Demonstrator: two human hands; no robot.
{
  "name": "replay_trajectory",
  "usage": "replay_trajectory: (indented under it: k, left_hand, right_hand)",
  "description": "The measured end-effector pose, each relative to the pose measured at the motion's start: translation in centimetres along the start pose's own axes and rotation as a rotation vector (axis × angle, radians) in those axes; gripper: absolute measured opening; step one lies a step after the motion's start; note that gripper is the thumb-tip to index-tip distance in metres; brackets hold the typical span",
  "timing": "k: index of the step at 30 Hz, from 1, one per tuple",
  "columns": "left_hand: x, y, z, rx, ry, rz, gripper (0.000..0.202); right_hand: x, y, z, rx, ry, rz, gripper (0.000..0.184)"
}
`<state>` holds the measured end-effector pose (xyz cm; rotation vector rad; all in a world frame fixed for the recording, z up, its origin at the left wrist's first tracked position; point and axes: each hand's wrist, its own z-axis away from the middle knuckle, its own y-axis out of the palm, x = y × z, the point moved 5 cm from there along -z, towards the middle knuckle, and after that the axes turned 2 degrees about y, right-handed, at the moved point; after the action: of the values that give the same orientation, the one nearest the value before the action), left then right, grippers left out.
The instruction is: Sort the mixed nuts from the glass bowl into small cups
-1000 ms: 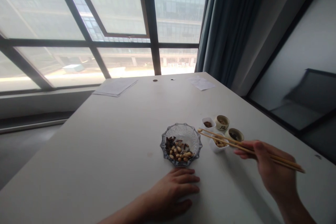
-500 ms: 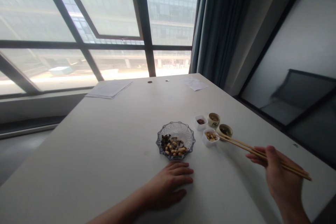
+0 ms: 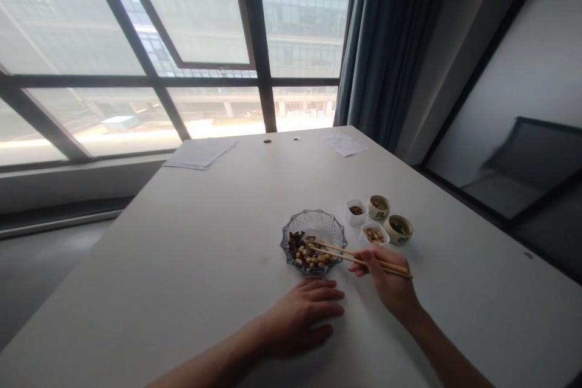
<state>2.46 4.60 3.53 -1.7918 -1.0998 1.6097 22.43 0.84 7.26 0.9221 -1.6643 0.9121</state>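
My right hand [image 3: 386, 279] grips a pair of wooden chopsticks [image 3: 354, 256], their tips reaching over the glass bowl [image 3: 336, 230]. Peanuts [image 3: 313, 254] and dark dried pieces [image 3: 296, 242] lie in that bowl; whether the tips pinch one, I cannot tell. Resting on the table just in front of the bowl is my left hand [image 3: 309, 312], fingers apart and holding nothing. Right of the bowl stand a white cup with peanuts [image 3: 374, 235], partly behind my right hand, and a white cup with dark bits [image 3: 356, 211].
Two beige cups, a rear one [image 3: 379, 207] and a nearer one [image 3: 399, 229], stand beside the white cups. Stacked papers [image 3: 202, 153] lie at the table's far left, loose paper [image 3: 345, 145] at its far right. The white table [image 3: 218, 242] reaches toward the window.
My right hand has moved left with the chopsticks, from the white peanut cup to over the glass bowl. My left hand stays by the bowl. The view has shifted slightly.
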Motion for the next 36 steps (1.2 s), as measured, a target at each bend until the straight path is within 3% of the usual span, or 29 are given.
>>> replay_trajectory:
  k: [3, 10, 12, 17, 20, 23, 26, 29, 32, 36]
  left_hand:
    - [0.1, 0.0, 0.0, 0.002, -0.006, -0.004, 0.042]
    - [0.1, 0.0, 0.0, -0.003, -0.007, 0.003, 0.042]
    - [0.1, 0.0, 0.0, -0.002, -0.009, 0.003, 0.042]
    - [0.1, -0.1, 0.0, 0.000, -0.018, 0.011, 0.044]
    - [0.1, -0.1, 0.1, 0.008, -0.037, 0.011, 0.045]
    - [0.1, -0.1, 0.1, 0.012, -0.046, 0.011, 0.045]
    - [0.1, 0.0, 0.1, 0.025, -0.055, 0.014, 0.045]
    - [0.2, 0.0, 0.0, 0.026, -0.060, 0.018, 0.045]
    - [0.2, 0.1, 0.0, 0.022, -0.049, 0.022, 0.044]
    - [0.2, 0.0, 0.1, 0.018, -0.045, 0.029, 0.043]
  right_hand:
    - [-1.0, 0.4, -0.3, 0.029, 0.018, -0.008, 0.048]
    - [-1.0, -0.7, 0.0, -0.120, 0.039, -0.046, 0.047]
    - [-0.1, -2.6, -0.4, -0.223, 0.005, -0.033, 0.043]
    - [1.3, -9.8, -2.5, -0.593, -0.130, 0.054, 0.043]
    - [0.6, -12.4, -4.1, -0.646, -0.152, 0.087, 0.046]
    - [0.2, -13.1, -5.0, -0.637, -0.157, 0.078, 0.043]
    - [1.3, -12.6, -4.9, -0.657, -0.178, 0.059, 0.043]
    - [3.2, -10.5, -4.2, -0.614, -0.193, 0.039, 0.042]
    - [4.0, -6.5, -3.6, -0.431, -0.173, 0.009, 0.039]
    - [2.5, -0.7, -2.8, -0.122, -0.140, -0.039, 0.036]
